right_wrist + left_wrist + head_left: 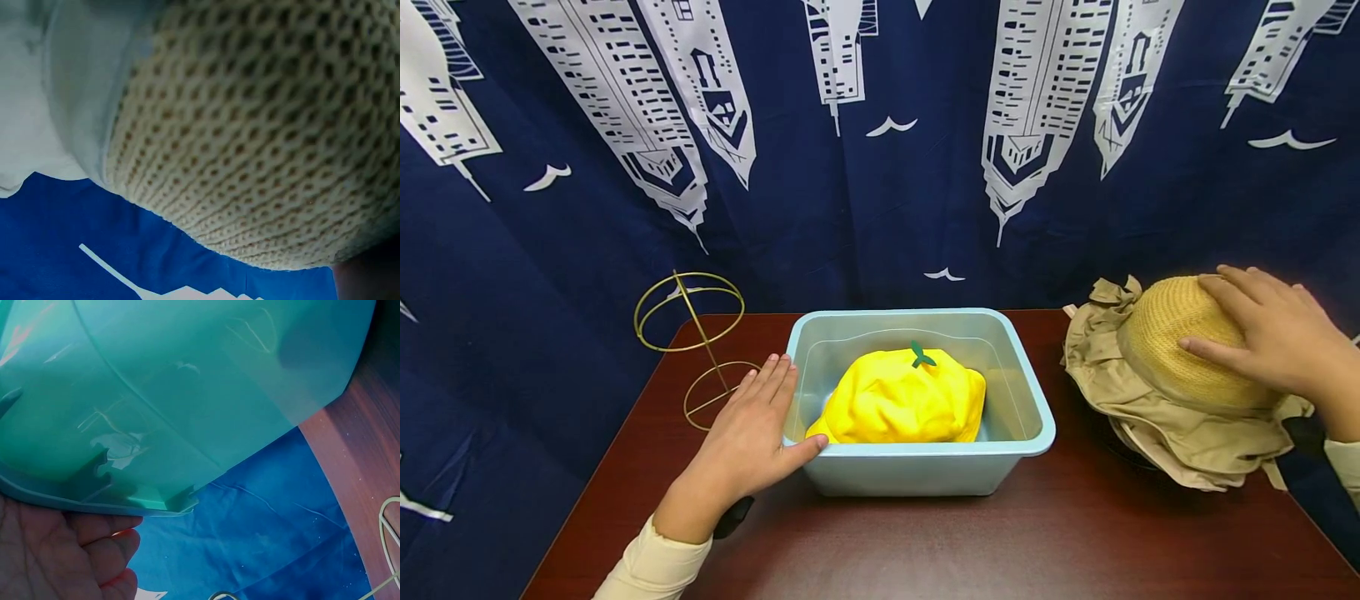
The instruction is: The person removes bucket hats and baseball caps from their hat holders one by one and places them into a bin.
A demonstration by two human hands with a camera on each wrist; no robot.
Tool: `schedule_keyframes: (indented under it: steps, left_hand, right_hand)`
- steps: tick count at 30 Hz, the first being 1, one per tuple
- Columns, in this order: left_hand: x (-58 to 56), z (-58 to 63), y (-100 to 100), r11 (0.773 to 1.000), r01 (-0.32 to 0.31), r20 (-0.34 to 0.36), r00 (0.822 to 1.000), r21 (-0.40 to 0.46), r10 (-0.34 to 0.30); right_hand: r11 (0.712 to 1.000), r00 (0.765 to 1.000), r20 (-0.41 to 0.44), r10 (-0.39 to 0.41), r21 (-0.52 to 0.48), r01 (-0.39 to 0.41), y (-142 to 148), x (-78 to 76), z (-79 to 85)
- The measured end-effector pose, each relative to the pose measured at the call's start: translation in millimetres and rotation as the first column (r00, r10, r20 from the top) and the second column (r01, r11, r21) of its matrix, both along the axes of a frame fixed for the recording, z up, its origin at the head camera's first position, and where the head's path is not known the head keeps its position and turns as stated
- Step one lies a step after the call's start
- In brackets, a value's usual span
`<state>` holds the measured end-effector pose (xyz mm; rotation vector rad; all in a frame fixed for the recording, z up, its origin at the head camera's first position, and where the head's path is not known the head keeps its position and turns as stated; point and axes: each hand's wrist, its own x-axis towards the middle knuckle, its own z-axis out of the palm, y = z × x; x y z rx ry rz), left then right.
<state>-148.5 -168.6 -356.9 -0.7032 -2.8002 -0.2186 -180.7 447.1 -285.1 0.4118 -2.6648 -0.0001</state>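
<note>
My left hand point(747, 433) rests at the left rim of a light blue plastic bin point(917, 471), fingers straight and thumb along the front corner. The left wrist view shows the bin's outer wall point(175, 400) with the fingers point(106, 544) under its lip. Inside the bin lies a bright yellow cloth hat point(898, 400) with a green leaf on top. On the right, my right hand point(1273, 329) lies over the crown of a woven straw hat point(1180, 333), its fingers extended. That hat sits on a tan fabric hat point(1195, 442); its weave point(250, 144) fills much of the right wrist view.
A gold wire hat stand point(700, 329) with rings stands behind my left hand, near the table's left edge. The dark red wooden table point(925, 550) carries everything. A navy curtain point(865, 225) printed with white buildings hangs behind it.
</note>
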Motion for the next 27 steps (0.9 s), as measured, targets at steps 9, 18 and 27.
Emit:
schedule_keyframes:
  steps: [9, 18, 27]
  left_hand:
    - [0.5, -3.3, -1.3, 1.000, 0.007, -0.018, 1.000, 0.015, -0.007]
    - [0.9, -3.8, 0.2, 1.000, 0.004, -0.018, 1.000, 0.024, -0.004]
    - [1.6, -2.9, 0.7, 1.000, -0.003, 0.004, 1.000, 0.019, 0.002]
  right_hand:
    - [0.998, 0.998, -0.026, 0.066, -0.023, -0.066, 1.7, -5.7, -5.6]
    - [0.999, 1.000, -0.013, 0.005, -0.041, -0.006, 1.4, -8.1, -5.9]
    - [0.998, 0.999, -0.037, 0.008, -0.058, -0.010, 1.7, -10.2, -4.9]
